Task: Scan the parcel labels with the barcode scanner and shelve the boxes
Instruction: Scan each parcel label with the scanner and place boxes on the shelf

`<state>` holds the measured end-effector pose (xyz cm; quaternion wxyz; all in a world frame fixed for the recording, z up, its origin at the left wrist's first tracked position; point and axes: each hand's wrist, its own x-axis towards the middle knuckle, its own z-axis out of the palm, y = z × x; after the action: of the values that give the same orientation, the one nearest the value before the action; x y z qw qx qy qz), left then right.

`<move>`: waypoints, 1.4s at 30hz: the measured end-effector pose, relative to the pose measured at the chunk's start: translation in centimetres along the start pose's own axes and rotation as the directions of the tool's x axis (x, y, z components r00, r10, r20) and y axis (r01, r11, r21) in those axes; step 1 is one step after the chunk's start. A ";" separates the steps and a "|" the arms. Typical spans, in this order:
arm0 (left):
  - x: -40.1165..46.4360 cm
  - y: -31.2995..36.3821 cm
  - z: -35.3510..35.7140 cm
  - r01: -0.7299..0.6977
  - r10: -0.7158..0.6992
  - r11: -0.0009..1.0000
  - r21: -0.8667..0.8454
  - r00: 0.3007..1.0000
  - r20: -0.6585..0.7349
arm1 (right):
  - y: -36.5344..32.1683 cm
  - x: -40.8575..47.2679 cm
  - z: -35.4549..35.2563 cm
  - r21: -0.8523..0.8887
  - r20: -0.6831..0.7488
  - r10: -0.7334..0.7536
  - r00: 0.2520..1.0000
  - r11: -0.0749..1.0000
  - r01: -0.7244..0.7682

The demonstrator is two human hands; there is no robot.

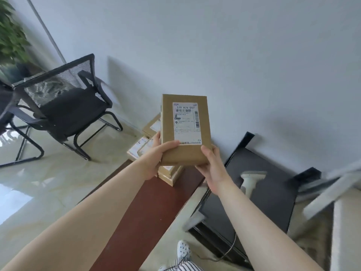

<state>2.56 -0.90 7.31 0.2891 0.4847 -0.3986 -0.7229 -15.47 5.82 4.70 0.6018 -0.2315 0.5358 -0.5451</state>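
I hold a flat brown cardboard box (185, 153) up in front of me, its white shipping label (187, 124) with barcodes facing me. My left hand (156, 155) grips its lower left edge, thumb across the front. My right hand (212, 165) grips the lower right corner, thumb on the front. Below and behind it, a few more labelled boxes (144, 147) are stacked on the floor by the wall. A white barcode scanner (249, 182) stands upright on a dark shelf surface (273, 192) to the right, its cable trailing down.
A black mesh chair (66, 106) stands at left on the glossy tiled floor, with a potted plant (11, 36) behind it. A red-brown strip (140, 212) crosses the floor beneath my arms. White shelf frame bars (332, 184) show blurred at right.
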 end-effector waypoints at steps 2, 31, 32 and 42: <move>0.0 0.0 2.2 -0.013 0.012 1.000 0.028 1.000 0.023 | -0.5 -1.2 -1.9 0.035 -0.023 -0.012 1.000 0.999 0.013; -0.7 -4.2 6.9 0.113 -0.048 0.973 0.200 0.953 -0.301 | 6.0 0.7 -17.3 -0.635 -0.683 -0.080 0.726 0.558 -0.535; -0.8 -4.2 6.7 0.118 -0.052 0.972 0.202 0.951 -0.305 | 6.0 0.8 -17.4 -0.623 -0.688 -0.058 0.723 0.559 -0.547; -1.7 -3.9 3.9 0.202 -0.127 0.949 0.243 0.947 -0.294 | 1.7 1.0 -15.5 -0.251 -0.632 0.041 0.774 0.934 -0.254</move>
<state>-0.57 3.62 5.65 0.2111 0.6470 -0.4071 -0.6092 -28.84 10.13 -2.11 0.3885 -0.0923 0.8012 -0.4458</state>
